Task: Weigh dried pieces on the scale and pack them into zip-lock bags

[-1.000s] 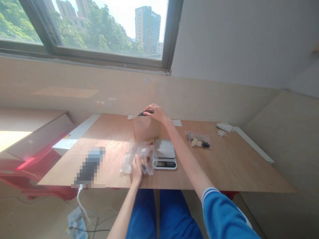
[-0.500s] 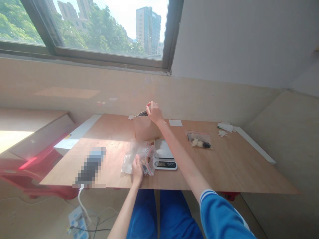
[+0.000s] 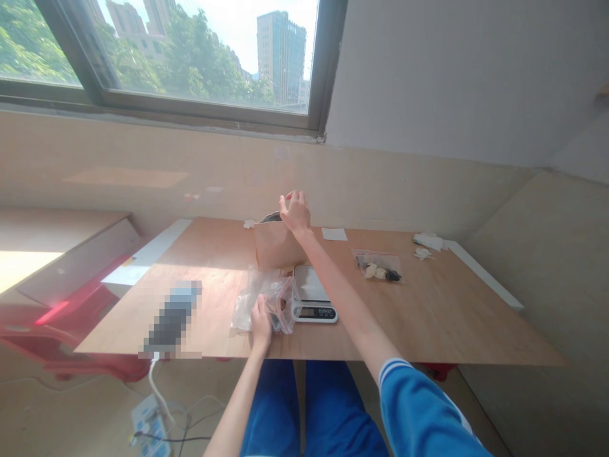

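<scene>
My right hand [image 3: 295, 214] is raised at the top of a kraft paper bag [image 3: 276, 246], its fingers apart and just above the bag's dark opening. The bag stands upright on the wooden table [image 3: 428, 324]. My left hand [image 3: 261, 325] grips a clear plastic zip bag [image 3: 285, 304] lying near the table's front edge. Something brown shows through its plastic, partly hidden by my fingers. That bag leans against a digital kitchen scale [image 3: 314, 298], whose platform holds nothing.
To the right lie a small zip bag of pale pieces [image 3: 378, 266], white scraps [image 3: 428, 241] and a white paper slip [image 3: 334, 234]. A pixelated object [image 3: 172, 317] lies at the left, with a cable running down to a power strip [image 3: 148, 422] on the floor.
My right hand has lifted off the bag's top edge, and its fingers have spread. The left hand and the zip bag have stayed in place.
</scene>
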Motion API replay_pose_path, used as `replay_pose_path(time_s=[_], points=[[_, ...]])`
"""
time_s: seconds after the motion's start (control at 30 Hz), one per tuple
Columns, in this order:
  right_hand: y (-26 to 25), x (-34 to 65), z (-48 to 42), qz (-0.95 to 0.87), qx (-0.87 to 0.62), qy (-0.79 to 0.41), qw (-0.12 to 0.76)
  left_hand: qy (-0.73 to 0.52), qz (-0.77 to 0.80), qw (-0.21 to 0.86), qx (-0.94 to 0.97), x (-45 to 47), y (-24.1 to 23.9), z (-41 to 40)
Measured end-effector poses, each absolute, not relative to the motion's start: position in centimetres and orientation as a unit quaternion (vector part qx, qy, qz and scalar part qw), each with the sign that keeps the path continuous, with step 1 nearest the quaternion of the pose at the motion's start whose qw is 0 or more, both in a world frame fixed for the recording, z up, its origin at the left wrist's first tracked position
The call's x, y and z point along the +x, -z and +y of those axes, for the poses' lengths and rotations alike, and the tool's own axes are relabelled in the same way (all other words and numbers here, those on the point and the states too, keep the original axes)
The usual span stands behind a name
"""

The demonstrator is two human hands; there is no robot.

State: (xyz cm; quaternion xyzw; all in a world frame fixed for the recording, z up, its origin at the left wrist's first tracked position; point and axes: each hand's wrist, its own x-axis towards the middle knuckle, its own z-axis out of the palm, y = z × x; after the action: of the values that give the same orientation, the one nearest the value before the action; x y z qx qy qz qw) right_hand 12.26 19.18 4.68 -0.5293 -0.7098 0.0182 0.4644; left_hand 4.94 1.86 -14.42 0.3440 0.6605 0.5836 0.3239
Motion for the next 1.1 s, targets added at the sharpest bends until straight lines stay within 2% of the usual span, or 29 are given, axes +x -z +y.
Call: replay_pose_path(time_s=[0.23,0.43,0.6,0.73,0.87,0.97,1.1], points=[[-6.0,11.9,18.5,-0.651,-0.606,0.001,0.458,-0.566,0.68,0.316,0.342,4.8,14.5,1.9],[-5.3,11.7,17.7,-0.682,-0.602,0.034,0.415,-0.567,0.684,0.31,0.34,4.7,14.6,2.0],[-4.4,11.4,17.8,-0.704,-0.6,0.016,0.378,-0.566,0.68,0.313,0.346,4.7,14.6,2.0],[-4.3,11.9,17.9,-0.71,-0.568,-0.014,0.416,-0.567,0.674,0.317,0.352,4.8,14.4,1.9],[-3.9,13.1,16.4,-0.719,-0.482,-0.025,0.501,-0.569,0.67,0.319,0.355,4.9,14.5,1.9],[-2.8,14.3,14.1,-0.718,-0.415,-0.12,0.546,-0.569,0.674,0.313,0.353,4.8,14.9,2.0],[0.0,16.2,10.0,-0.683,-0.401,-0.332,0.513,-0.567,0.68,0.29,0.364,4.4,15.4,1.7]])
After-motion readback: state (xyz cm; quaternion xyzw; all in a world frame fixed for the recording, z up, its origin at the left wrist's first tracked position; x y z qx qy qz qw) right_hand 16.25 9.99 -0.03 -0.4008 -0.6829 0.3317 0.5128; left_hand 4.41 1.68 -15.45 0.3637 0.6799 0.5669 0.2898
